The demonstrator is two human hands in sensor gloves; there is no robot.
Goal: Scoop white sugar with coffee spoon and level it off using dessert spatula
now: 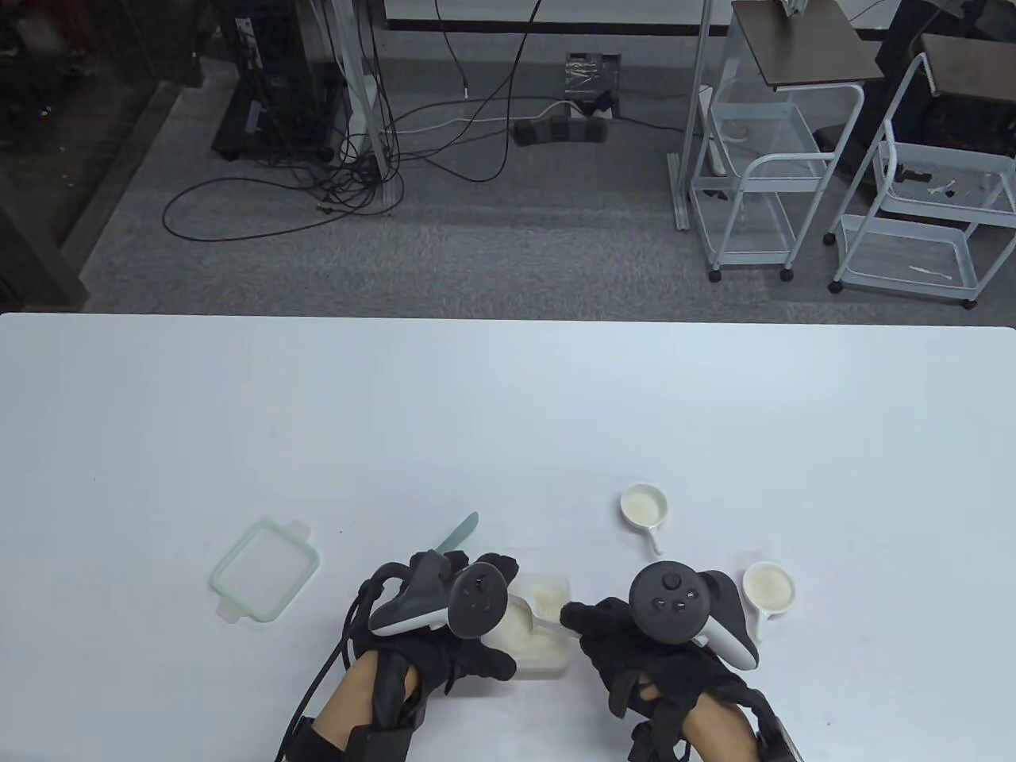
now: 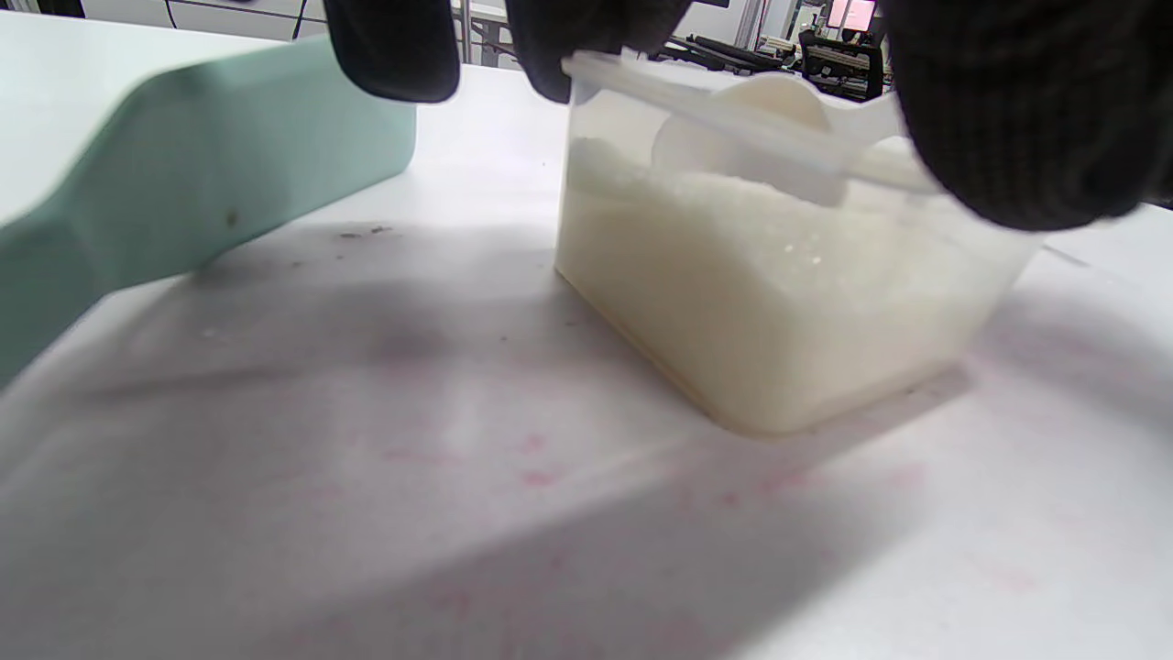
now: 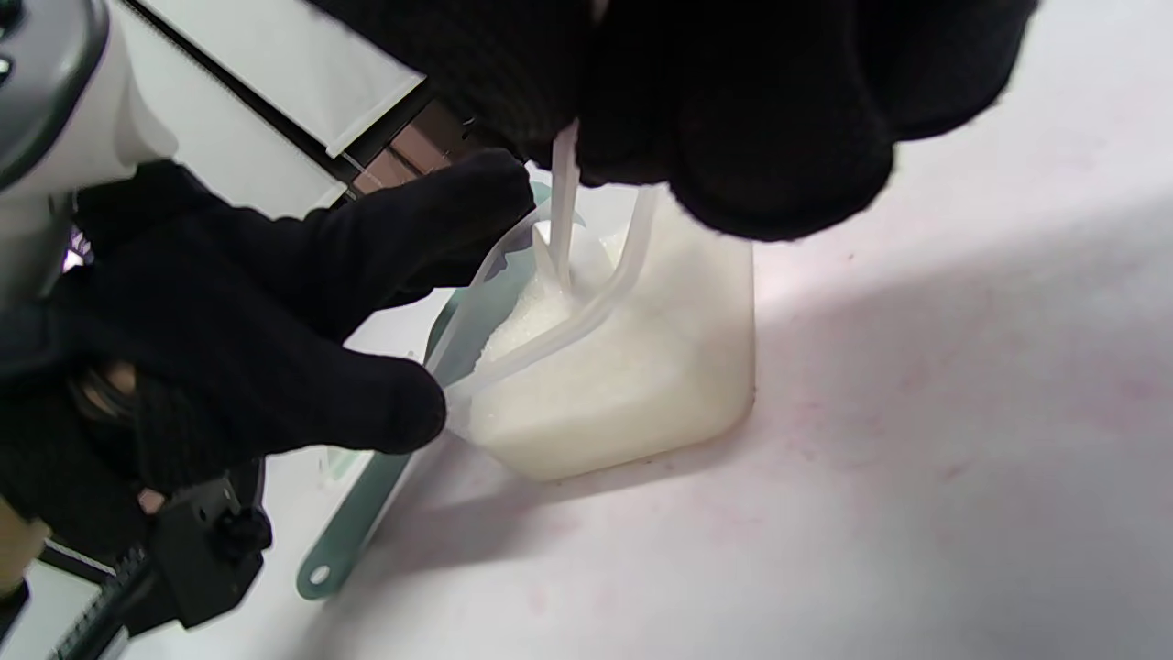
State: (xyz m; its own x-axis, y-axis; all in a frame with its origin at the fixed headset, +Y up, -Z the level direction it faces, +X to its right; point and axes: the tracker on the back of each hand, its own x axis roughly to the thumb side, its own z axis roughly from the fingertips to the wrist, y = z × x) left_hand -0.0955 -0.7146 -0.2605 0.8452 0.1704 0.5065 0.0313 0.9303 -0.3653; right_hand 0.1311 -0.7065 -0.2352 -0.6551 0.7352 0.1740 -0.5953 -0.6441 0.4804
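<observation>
You get even, bright overhead light on the white table (image 1: 508,413), soft grey shadows beside the translucent plastic sugar container (image 2: 779,302), and close black gloved fingers (image 2: 1017,110) blurred in both wrist views.

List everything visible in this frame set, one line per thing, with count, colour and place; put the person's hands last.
Sugar container: 1, clear plastic, near table edge between the hands, holding white sugar.
Coffee spoon: 1, white, bowl inside the container.
Dessert spatula: 1, pale green, lying left of the container under the left hand.
Container lid: 1, clear with green rim, left on the table.
Small handled dishes: 2, white, right of the container.
Table: 1, white.
Carts: 2, white, on the floor behind.
Left hand: black glove, steadying the container.
Right hand: black glove, pinching the spoon handle.
</observation>
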